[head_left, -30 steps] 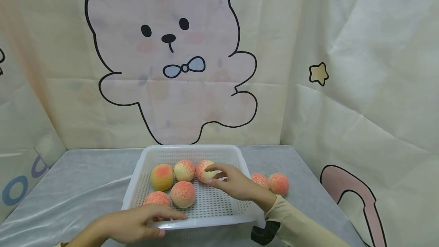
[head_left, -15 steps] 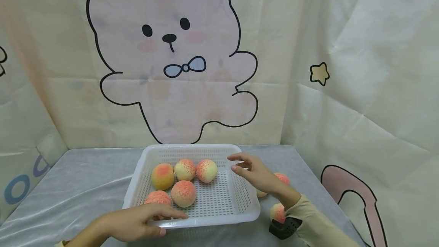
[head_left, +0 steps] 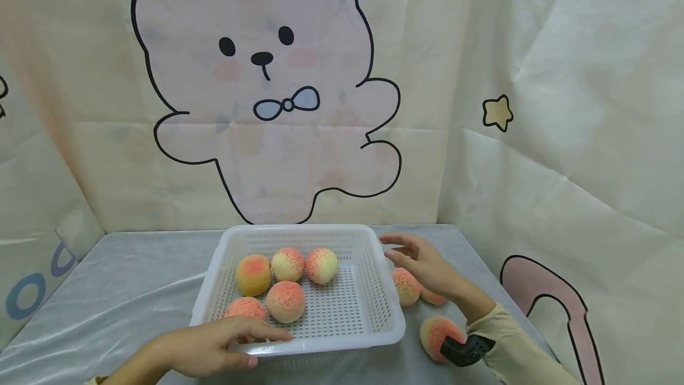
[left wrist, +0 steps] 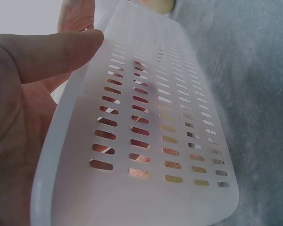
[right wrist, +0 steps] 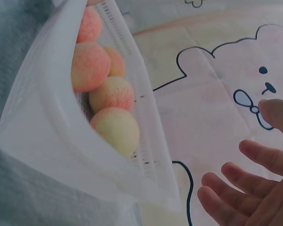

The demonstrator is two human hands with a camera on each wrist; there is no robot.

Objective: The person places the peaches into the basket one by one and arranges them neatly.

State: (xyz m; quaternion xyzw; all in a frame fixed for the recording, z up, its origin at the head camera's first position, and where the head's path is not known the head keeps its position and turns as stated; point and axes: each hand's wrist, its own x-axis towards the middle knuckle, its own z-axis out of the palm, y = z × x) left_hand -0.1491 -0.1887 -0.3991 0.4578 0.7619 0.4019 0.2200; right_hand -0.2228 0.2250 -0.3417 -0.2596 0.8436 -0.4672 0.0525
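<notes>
A white plastic basket (head_left: pixel 363 337) holds several peaches, among them a yellow-orange peach (head_left: pixel 253 275) at the left and a pale, speckled peach (head_left: pixel 322 265) at the back. My left hand (head_left: pixel 214 343) grips the basket's near rim at the left. In the left wrist view its thumb (left wrist: pixel 61 54) lies along the outside while the fingers reach over the rim. My right hand (head_left: pixel 427 263) hovers beyond the basket's right edge with relaxed, spread fingers and holds nothing. Below it sit a peach (head_left: pixel 406 287) and a partly covered peach (head_left: pixel 433 297). Another peach (head_left: pixel 439 336) lies nearer, beside the black wrist strap.
A grey cloth (head_left: pixel 144 278) covers the table. Behind it hangs a cream curtain (head_left: pixel 417 135) printed with a cartoon bear, and a second curtain panel (head_left: pixel 561 135) closes off the right side.
My right hand has moved right, from over the pale speckled peach in the basket to above the peaches outside. The left hand stays on the rim.
</notes>
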